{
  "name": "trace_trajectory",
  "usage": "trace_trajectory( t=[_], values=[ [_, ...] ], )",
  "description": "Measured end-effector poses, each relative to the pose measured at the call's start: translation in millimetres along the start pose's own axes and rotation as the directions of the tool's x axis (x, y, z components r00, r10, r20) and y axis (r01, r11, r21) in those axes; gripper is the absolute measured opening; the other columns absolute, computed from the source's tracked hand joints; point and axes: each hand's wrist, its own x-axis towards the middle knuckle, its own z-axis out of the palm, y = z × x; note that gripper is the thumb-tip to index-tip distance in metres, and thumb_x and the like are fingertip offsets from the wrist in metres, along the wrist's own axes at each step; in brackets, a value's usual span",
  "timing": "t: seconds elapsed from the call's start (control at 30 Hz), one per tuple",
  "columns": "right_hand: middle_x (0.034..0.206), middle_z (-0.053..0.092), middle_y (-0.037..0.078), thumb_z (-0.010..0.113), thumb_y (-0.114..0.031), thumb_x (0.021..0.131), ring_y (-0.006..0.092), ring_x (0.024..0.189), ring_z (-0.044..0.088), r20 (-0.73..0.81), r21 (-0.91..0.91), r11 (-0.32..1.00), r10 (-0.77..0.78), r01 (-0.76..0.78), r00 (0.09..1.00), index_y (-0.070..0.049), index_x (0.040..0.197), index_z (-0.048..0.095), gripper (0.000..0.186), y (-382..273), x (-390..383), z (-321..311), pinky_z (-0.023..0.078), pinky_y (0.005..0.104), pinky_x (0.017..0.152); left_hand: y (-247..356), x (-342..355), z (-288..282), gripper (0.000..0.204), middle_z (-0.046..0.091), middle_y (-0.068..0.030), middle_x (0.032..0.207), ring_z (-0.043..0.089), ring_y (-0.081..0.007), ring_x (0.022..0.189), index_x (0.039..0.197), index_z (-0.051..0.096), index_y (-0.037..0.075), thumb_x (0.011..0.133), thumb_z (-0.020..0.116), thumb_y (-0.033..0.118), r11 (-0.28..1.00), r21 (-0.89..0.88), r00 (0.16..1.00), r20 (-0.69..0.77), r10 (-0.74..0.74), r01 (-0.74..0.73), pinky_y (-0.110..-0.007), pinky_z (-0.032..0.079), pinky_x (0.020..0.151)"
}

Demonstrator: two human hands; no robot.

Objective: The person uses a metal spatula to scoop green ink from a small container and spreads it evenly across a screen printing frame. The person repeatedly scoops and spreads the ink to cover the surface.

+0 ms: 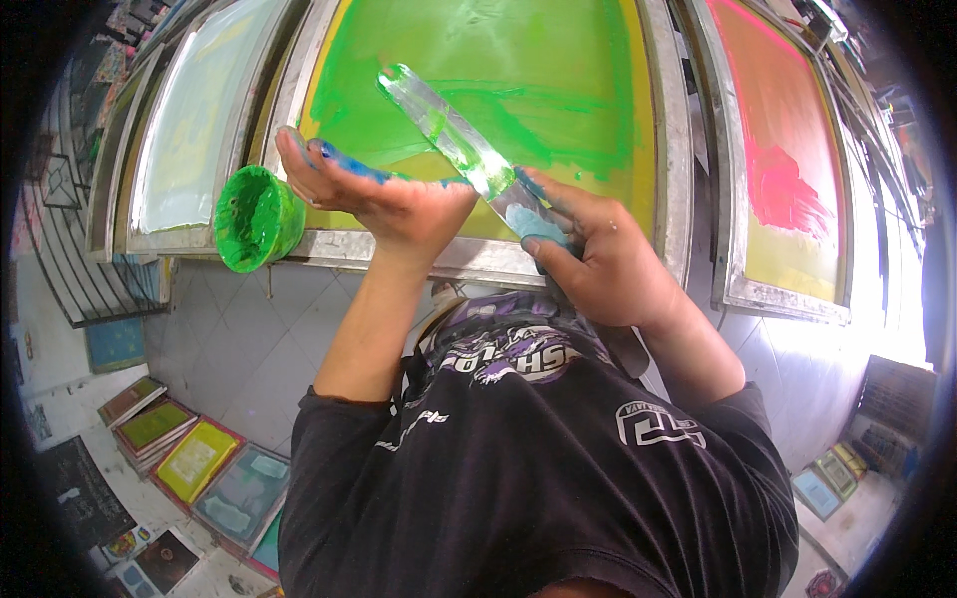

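My right hand [610,244] grips an ink spatula [449,130] by its handle, which is smeared pale blue. The long metal blade points up and left over a screen-printing frame, with bright green ink along it. My left hand [384,194] is stretched out near the frame's front edge, its side stained blue. Its heel lies close to the spatula blade; I cannot tell if they touch. Next to the left fingertips is a green cup [294,224] coated inside with green ink. Green ink [498,110] is spread over the screen's mesh.
A screen frame with pink ink [788,189] stands to the right, and one with whitish ink [194,130] to the left. Metal frame rails [449,261] run along the near edge. Several small screens [199,458] lie at the lower left.
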Motion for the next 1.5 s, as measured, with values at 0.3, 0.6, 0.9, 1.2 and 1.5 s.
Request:
trace_trajectory(
  t=[0.3, 0.6, 0.9, 1.2, 1.5],
  values=[
    [0.116, 0.059, 0.016, 0.057, 0.000, 0.081, 0.0142, 0.105, 0.054, -0.222, 0.128, 0.983, -0.099, 0.130, 0.970, 0.005, 0.129, 0.044, 0.049, 9.3, 4.7, 0.6, 0.041, 0.0259, 0.090, 0.8, -3.6, -4.1, 0.128, 0.008, -0.0336, 0.139, 0.013, -0.0459, 0.129, 0.138, -0.001, -0.006, 0.061, 0.070, 0.067, 0.997, -0.069, 0.999, 0.016, -0.035, 0.036, -0.059, 0.015, 0.101],
    [0.118, 0.056, 0.026, 0.057, 0.001, 0.078, 0.0245, 0.106, 0.058, -0.175, -0.083, 0.982, -0.182, 0.169, 0.968, 0.006, 0.130, 0.039, 0.056, 11.4, 2.8, 20.8, 0.042, 0.0306, 0.090, 1.2, -5.3, -6.6, 0.138, 0.004, -0.0339, 0.140, 0.009, -0.0468, 0.131, 0.137, -0.008, -0.007, 0.051, 0.082, 0.052, 0.965, 0.020, 0.963, 0.071, -0.261, 0.260, -0.059, 0.008, 0.103],
    [0.124, 0.051, 0.016, 0.049, 0.007, 0.086, 0.0132, 0.100, 0.053, 0.000, 0.314, 0.939, -0.149, 0.142, 0.989, 0.003, 0.139, 0.027, 0.057, 12.1, 8.0, 13.2, 0.045, 0.0234, 0.082, -5.0, -2.4, -9.0, 0.144, 0.001, -0.0322, 0.141, 0.007, -0.0458, 0.132, 0.137, -0.012, -0.008, 0.046, 0.083, 0.053, 0.827, -0.197, 0.847, 0.212, -0.488, 0.526, -0.057, 0.006, 0.105],
    [0.107, 0.058, 0.028, 0.062, -0.001, 0.075, 0.0348, 0.101, 0.059, -0.176, -0.066, 0.988, -0.153, 0.143, 0.972, 0.005, 0.126, 0.044, 0.055, -17.8, 8.3, 0.2, 0.045, 0.0333, 0.087, -22.2, -6.0, -33.4, 0.128, -0.001, -0.0190, 0.147, 0.005, -0.0338, 0.135, 0.140, -0.004, 0.000, 0.057, 0.070, 0.065, -0.523, -0.070, 0.127, 0.989, 0.073, 0.850, -0.050, 0.009, 0.110],
    [0.129, 0.046, 0.018, 0.053, 0.009, 0.082, 0.0233, 0.121, 0.044, -0.075, 0.446, 0.891, -0.058, 0.085, 0.996, 0.008, 0.135, 0.030, 0.058, -24.2, 8.3, -0.1, 0.036, 0.0297, 0.098, -26.4, 1.1, -38.0, 0.107, 0.010, -0.0108, 0.150, 0.018, -0.0268, 0.135, 0.143, 0.012, 0.010, 0.068, 0.062, 0.068, 0.204, -0.738, 0.695, 0.450, -0.561, 0.643, -0.046, 0.018, 0.111]
  ],
)
